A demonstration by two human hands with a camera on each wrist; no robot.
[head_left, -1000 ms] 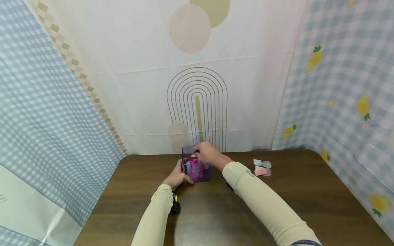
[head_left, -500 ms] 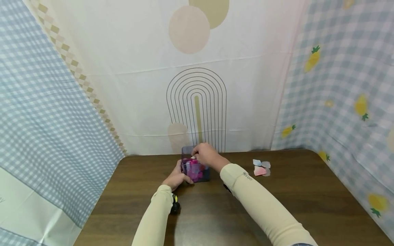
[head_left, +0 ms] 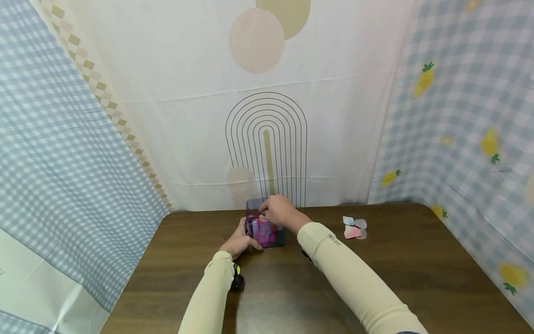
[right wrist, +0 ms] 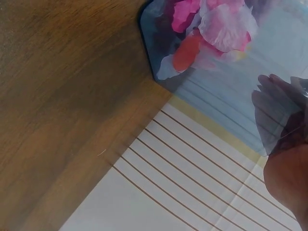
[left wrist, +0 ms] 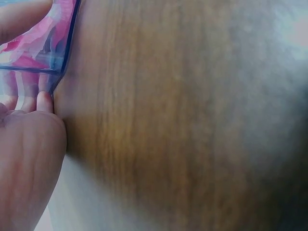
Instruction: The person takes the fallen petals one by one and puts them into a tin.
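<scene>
A see-through bluish-purple plastic container (head_left: pixel 255 207) stands on the table near its back edge. Pink, magenta, red and whitish petals (right wrist: pixel 226 29) lie piled inside. In the head view my left hand (head_left: pixel 237 242) grips the container at its left side, with the thumb across the near face; fingers also show through the clear plastic in the left wrist view. My right hand (head_left: pixel 280 212) is at the container's upper part, its fingers loosely bent. Just below those fingertips is a pale petal (head_left: pixel 263 217), apparently apart from them. The right wrist view shows the fingers only darkly through the container wall.
Several loose petals, light blue, pink and greyish (head_left: pixel 352 231), lie on the brown wooden table (head_left: pixel 400 260) to the right. Behind the table hangs a white patterned cloth (head_left: pixel 187 153). Checked cloths (head_left: pixel 442 116) hang at both sides.
My right fingers, which pinched a pale petal at the container a second ago, have loosened, and the petal sits lower, at the pile. My left hand and the container stay in place.
</scene>
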